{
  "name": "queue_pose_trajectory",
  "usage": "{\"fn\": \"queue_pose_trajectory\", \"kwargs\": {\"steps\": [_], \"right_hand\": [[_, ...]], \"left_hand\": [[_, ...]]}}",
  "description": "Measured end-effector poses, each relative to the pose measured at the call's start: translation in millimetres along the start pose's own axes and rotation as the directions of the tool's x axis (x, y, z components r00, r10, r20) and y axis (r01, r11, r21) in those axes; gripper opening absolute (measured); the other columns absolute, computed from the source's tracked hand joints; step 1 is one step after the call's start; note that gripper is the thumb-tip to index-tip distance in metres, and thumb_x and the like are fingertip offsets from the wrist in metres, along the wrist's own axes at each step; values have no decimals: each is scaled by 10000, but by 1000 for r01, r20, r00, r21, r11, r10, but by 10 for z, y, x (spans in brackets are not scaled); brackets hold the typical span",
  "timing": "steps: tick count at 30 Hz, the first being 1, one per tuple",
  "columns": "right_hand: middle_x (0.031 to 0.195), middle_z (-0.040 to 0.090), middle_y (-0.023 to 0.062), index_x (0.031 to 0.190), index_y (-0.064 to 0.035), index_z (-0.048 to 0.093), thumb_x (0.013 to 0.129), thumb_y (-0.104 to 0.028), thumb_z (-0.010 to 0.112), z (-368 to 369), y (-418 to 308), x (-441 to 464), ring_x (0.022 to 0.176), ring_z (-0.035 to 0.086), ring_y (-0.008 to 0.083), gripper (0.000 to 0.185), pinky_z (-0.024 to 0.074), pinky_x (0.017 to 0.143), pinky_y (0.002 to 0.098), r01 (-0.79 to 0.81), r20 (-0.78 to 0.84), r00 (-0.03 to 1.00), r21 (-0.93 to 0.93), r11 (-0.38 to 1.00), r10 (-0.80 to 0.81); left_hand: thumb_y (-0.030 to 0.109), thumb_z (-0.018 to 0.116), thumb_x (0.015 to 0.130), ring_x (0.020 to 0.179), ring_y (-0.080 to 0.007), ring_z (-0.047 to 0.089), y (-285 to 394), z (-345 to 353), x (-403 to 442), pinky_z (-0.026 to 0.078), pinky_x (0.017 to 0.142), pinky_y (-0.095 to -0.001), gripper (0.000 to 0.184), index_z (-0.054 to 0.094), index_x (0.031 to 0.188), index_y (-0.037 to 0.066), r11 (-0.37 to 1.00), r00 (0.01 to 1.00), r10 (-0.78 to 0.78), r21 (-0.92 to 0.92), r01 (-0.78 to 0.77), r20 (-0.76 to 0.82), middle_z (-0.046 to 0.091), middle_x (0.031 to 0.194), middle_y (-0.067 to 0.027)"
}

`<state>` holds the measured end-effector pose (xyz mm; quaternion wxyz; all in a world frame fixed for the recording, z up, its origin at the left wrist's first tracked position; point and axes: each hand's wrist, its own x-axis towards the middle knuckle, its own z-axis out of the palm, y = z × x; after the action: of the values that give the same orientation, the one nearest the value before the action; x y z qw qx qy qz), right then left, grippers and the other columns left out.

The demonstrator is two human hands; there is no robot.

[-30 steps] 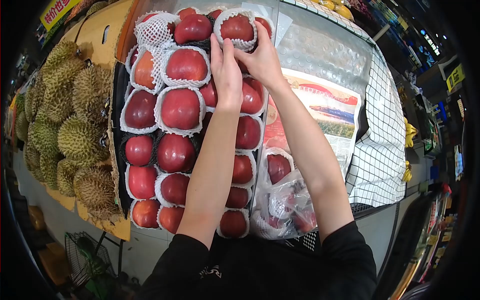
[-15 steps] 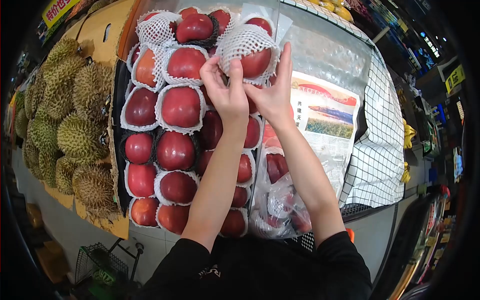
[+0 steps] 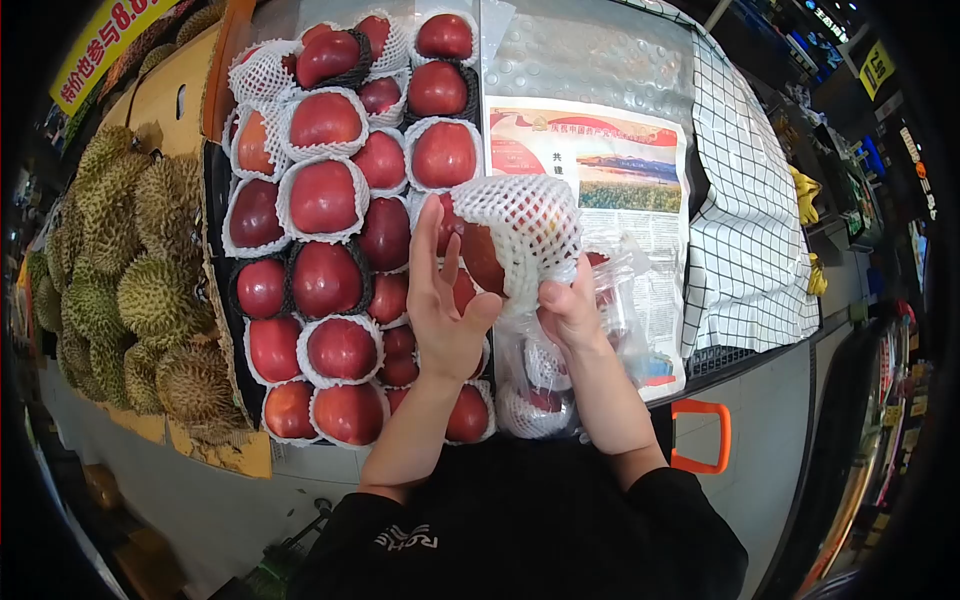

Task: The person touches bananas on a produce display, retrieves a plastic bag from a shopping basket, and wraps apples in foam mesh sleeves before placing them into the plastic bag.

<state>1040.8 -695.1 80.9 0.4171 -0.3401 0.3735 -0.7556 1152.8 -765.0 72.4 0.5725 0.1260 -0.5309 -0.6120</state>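
Note:
A large red apple (image 3: 484, 262) in a white foam net (image 3: 535, 215) is held above the fruit rows, the net covering its upper and right side. My right hand (image 3: 572, 308) grips it from the lower right, its fingers partly hidden by the fruit. At its left side, my left hand (image 3: 447, 325) is open with fingers stretched up and thumb apart; whether it touches the apple I cannot tell. Below my right hand lies a clear plastic bag (image 3: 622, 325) with net-wrapped apples (image 3: 545, 365) inside. Rows of netted red apples (image 3: 328, 278) fill the display to the left.
Durians (image 3: 160, 295) are piled beside cardboard (image 3: 190, 85) at the far left. A printed newspaper (image 3: 640, 235) covers part of the metal counter (image 3: 590, 60). Checkered cloth (image 3: 745, 220) drapes the right edge. An orange-red handle (image 3: 702, 436) shows below, and bananas (image 3: 803, 195) hang further right.
Both hands have come down and nearer my body with the netted apple, now over the plastic bag. My left hand's fingers have straightened away from the net. The view has shifted right.

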Motion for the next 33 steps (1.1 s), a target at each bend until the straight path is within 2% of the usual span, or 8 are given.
{"fn": "queue_pose_trajectory", "kwargs": {"steps": [2, 5, 11, 13, 16, 19, 30, 33], "right_hand": [[1344, 514, 132, 1419, 46, 336, 747, -377, 789, 13, 64, -136, 1231, 518, 215, 914, 400, 1053, 367, 4, 2, 1000, 110, 994, -4], [1344, 515, 134, 1426, 37, 333, 796, -411, 754, 45, 57, -260, 1234, 516, 212, 880, 403, 1048, 363, -43, -17, 999, 130, 991, 45], [1362, 490, 123, 1454, 7, 297, 817, -387, 740, 47, 90, -514, 1247, 492, 202, 870, 389, 1052, 357, -62, -77, 995, 60, 996, 67], [1368, 479, 119, 1455, 9, 291, 805, -339, 754, 38, 68, -595, 1257, 477, 202, 871, 378, 1060, 357, -38, -70, 997, 47, 998, 41], [1376, 463, 114, 1457, 10, 279, 778, -253, 777, 27, 19, -703, 1274, 452, 205, 882, 360, 1069, 356, -14, -62, 998, 19, 1000, 15], [1369, 460, 114, 1458, 6, 272, 751, -195, 797, 20, -6, -810, 1271, 444, 203, 903, 353, 1065, 350, 6, -86, 996, -4, 1000, -7], [1366, 472, 107, 1456, 37, 275, 930, -159, 617, 38, 6, -1002, 1257, 446, 176, 657, 354, 1055, 322, -138, -215, 968, -8, 990, 133], [1369, 470, 104, 1459, 31, 269, 875, -85, 670, 7, -7, -1031, 1271, 440, 174, 718, 358, 1064, 328, -116, -145, 981, 98, 988, 130]], "left_hand": [[548, 821, 676, 1373, -284, 341, 106, 9, -56, 300, 1129, -415, 1244, 86, 1522, 5, 959, 968, -211, -161, 232, 137, 280, 1497, -186], [509, 841, 671, 1354, -279, 368, 271, 28, -160, 337, 1111, -402, 1250, 79, 1519, -2, 954, 949, -261, -105, 282, 177, 289, 1483, -186], [175, 863, 693, 1318, -270, 412, 304, 68, -343, 382, 1077, -391, 1161, 68, 1519, -8, 948, 936, -309, -27, 318, 170, 323, 1456, -192], [113, 817, 729, 1317, -268, 414, 312, 41, -366, 386, 1071, -384, 1080, 91, 1519, -11, 964, 947, -229, 184, 189, 223, 313, 1469, -184], [59, 741, 772, 1327, -263, 404, 386, 45, -406, 360, 1088, -383, 984, 107, 1522, -6, 973, 931, -225, 12, 232, 286, 312, 1480, -170], [45, 687, 800, 1344, -254, 384, 439, 51, -468, 323, 1112, -388, 938, 97, 1528, 6, 919, 907, -292, -174, 353, 302, 309, 1490, -158], [164, 640, 853, 1372, -253, 359, 382, -11, -623, 275, 1131, -373, 835, 163, 1516, -11, 827, 814, -520, -88, 556, 259, 367, 1477, -170], [219, 660, 834, 1384, -266, 343, 396, -26, -701, 262, 1141, -385, 899, 127, 1517, -22, 877, 852, -411, -116, 467, 324, 317, 1506, -168]]}}
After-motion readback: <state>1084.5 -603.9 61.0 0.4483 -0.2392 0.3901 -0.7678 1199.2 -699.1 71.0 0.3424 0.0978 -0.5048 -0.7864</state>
